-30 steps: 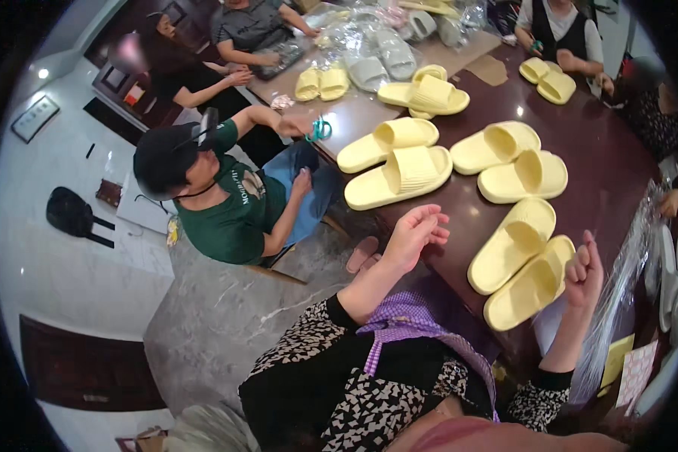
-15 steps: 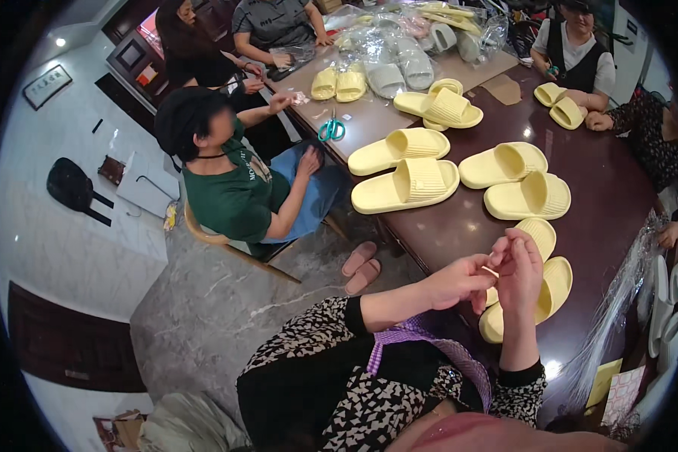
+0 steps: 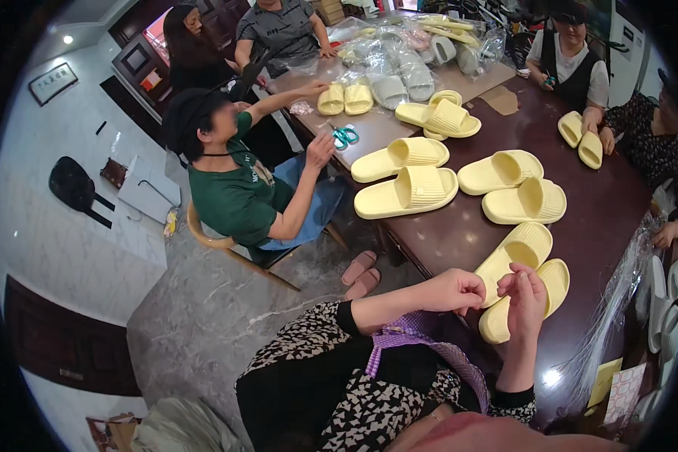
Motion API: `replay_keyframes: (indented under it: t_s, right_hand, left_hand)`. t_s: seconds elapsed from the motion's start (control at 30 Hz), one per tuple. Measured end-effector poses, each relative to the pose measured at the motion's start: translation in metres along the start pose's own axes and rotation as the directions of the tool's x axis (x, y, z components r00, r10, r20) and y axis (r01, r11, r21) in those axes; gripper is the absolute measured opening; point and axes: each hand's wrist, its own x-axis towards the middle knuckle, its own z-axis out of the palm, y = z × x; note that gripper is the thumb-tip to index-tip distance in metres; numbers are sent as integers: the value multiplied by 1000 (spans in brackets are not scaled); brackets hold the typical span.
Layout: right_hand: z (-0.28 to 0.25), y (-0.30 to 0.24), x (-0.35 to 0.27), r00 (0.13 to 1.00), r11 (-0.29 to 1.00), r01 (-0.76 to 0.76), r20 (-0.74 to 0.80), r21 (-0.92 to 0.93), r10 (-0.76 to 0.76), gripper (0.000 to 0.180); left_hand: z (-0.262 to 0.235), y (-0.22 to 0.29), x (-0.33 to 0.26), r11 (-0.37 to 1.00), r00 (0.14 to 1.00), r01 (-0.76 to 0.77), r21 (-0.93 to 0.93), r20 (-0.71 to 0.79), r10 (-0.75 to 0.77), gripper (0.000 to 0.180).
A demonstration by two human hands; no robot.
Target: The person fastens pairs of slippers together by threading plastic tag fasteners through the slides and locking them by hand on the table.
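My left hand (image 3: 459, 291) is closed in a pinch, fingertips pointing right. Facing it a short gap away is my right hand (image 3: 526, 295), its thumb and fingers also pinched together. Whatever they hold, if anything, is too small to make out. Just beyond and partly behind my hands lie two yellow ribbed slippers, one farther left (image 3: 516, 256) and one nearer right (image 3: 556, 282), the latter partly covered by my right hand. Farther up the table sit more yellow slippers, one pair at centre (image 3: 501, 172) and another on the left (image 3: 407, 192).
A person in green (image 3: 230, 200) sits at the left, holding teal scissors (image 3: 345, 136). Bagged grey slippers (image 3: 414, 71) are heaped at the far end. A person in a black vest (image 3: 572, 64) touches a yellow pair. Clear plastic strips (image 3: 606, 339) hang at the right edge.
My hands have come apart a little and lowered. The seated person in green has lifted the scissors and reached toward the small yellow pair. The far right pair has turned and shifted nearer.
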Motion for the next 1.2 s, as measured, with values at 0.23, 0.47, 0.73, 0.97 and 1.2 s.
replay_keyframes:
  t_s: [0.23,0.47,0.73,0.97,1.2]
  right_hand:
    - [-30,1,-20,991,998,42,-131,40,-36,22]
    - [-39,-2,-42,980,997,52,-191,-55,-61,22]
    - [-20,-6,-65,978,785,-158,-203,-599,42,24]
    - [-33,5,-91,950,768,-280,-282,-577,134,23]
    - [-29,13,-112,920,808,-356,-326,-469,217,24]
  left_hand:
    - [10,26,-5,642,839,-500,582,140,526,9]
    - [28,28,-12,329,671,-651,683,316,671,13]
    - [19,-6,-3,281,697,-673,684,460,550,11]
    - [22,-10,10,343,674,-729,592,536,508,13]
    - [26,-8,12,366,672,-737,568,558,487,15]
